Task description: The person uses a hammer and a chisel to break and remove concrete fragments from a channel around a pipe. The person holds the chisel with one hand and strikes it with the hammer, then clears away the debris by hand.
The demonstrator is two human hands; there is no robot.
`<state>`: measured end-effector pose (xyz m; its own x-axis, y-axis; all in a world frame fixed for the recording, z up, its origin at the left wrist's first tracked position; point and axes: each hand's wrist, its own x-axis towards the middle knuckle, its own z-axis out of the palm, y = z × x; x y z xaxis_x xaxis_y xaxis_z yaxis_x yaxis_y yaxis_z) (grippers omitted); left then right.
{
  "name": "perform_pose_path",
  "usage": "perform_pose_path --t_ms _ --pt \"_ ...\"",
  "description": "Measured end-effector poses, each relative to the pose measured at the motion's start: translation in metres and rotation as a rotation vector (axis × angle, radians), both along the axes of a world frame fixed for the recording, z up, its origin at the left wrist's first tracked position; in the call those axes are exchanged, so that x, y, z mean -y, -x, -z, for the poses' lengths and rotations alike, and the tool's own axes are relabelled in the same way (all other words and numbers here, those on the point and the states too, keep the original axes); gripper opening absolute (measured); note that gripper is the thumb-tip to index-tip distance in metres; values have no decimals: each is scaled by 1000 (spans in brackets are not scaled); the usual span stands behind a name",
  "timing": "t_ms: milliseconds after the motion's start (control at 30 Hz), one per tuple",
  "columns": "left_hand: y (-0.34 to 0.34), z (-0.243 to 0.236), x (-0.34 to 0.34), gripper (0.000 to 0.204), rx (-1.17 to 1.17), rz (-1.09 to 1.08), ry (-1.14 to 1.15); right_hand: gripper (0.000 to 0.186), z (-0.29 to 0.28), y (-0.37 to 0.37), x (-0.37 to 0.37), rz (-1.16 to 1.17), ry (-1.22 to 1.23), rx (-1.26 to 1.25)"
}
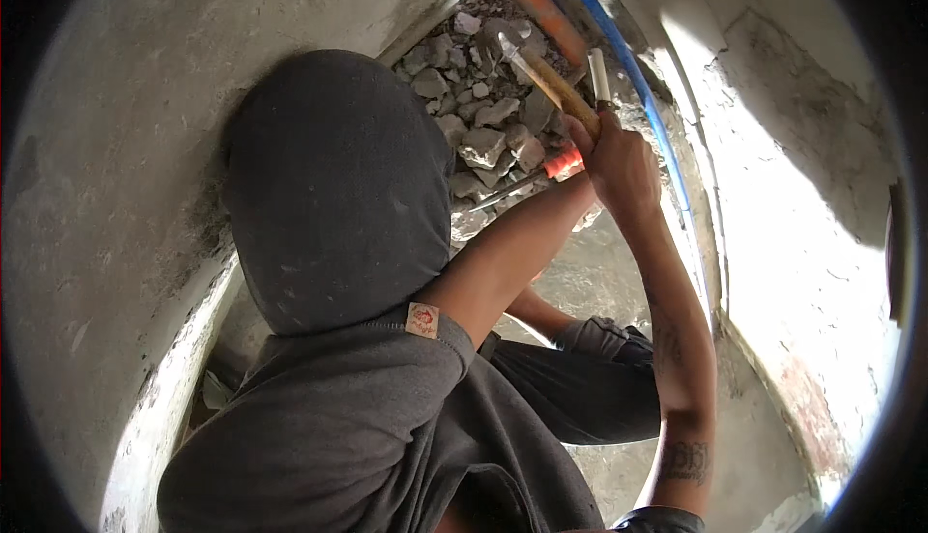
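While a dark grey hood [338,185] fills the middle of the head view, the right hand [619,161] is lifted up with its fingers wrapped tight around a hammer with a wooden handle and a metal head [546,79]. The left hand is hidden behind the right hand, so I cannot tell its grip. A thin metal chisel with an orange grip [541,171] pokes out just beside it. Broken grey stones [478,113] lie piled in the wall gap, near a blue pipe [643,98].

- Rough grey plaster wall [106,195] on the left.
- Sunlit cracked wall [793,195] on the right.
- Rubble [478,113] heaped on the floor [599,277] between them.
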<state>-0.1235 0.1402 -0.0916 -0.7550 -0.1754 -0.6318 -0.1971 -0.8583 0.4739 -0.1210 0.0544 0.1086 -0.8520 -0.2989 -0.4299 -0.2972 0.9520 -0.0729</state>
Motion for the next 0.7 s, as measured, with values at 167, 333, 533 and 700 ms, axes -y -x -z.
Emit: perform_pose_path --t_ms 167,333,533,700 --pt "-11 -6 13 41 -162 -94 -330 53 2 -8 -16 9 3 23" --pt "-5 -2 22 44 -158 -79 -317 55 6 -8 -17 32 -23 -16" --pt "-14 -4 24 47 -181 -99 -374 57 -4 -9 -2 35 11 12" --pt "-19 -10 28 50 -231 -142 -461 52 -5 -7 7 -3 67 16"
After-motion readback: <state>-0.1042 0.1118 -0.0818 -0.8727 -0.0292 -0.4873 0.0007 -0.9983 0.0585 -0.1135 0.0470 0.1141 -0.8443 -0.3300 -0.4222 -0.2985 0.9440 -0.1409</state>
